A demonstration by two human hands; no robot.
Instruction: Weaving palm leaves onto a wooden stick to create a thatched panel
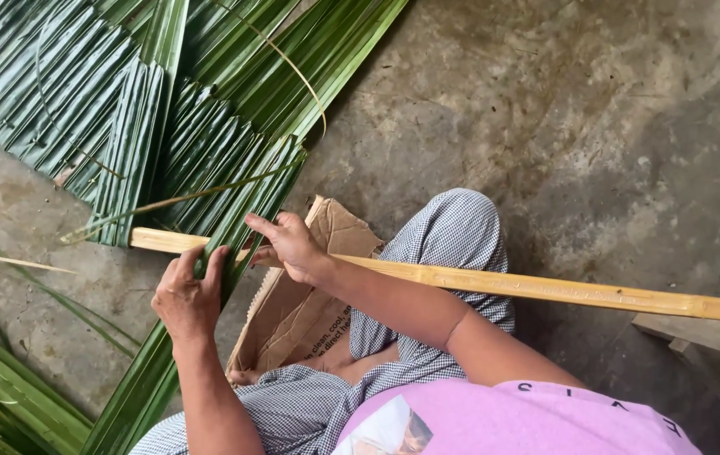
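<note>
Seated on the concrete floor (612, 126), the person is folding a green palm leaf (233, 227) over a long bamboo slat (545, 291) beside leaves already folded on. The left hand (187, 295) is clenching the leaf where it is crossing the slat; the right hand (292, 244) is pinching leaf and slat together, fingers partly spread. Judged step: fixing this fold, calling next for a pin or stitch close against the neighbouring leaf.

**What stays out of sight**

The bamboo slat (545, 289) runs off the right edge, its end unseen. The folded palm leaves (124, 101) are cut by the top edge. The left hand (187, 299) covers part of one leaf; the cardboard (292, 312) lies partly under the legs.
</note>
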